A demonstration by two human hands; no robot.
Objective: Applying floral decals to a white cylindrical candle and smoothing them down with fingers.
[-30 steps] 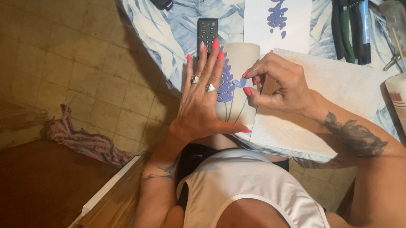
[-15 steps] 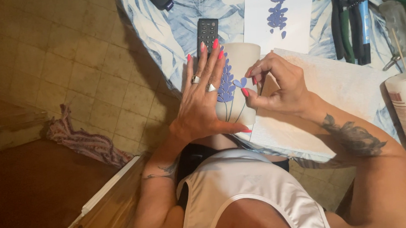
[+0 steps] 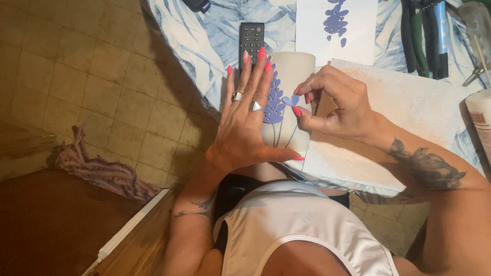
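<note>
Cup [image 3: 288, 91] on leaf-print tablecloth [image 3: 217, 27] (tiled floor [image 3: 85, 79])

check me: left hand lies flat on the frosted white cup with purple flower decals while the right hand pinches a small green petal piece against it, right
Not quite: the small petal piece pinched by the right hand is purple, not green, as the head view shows. The left hand does lie flat on the frosted white cup.

The scene is lit warmly and rather dimly. The white sheet [image 3: 337, 21] is brightest; left of it, the tiled floor [image 3: 74, 80] is sunk in brown shadow. Fine detail is softened throughout.
</note>
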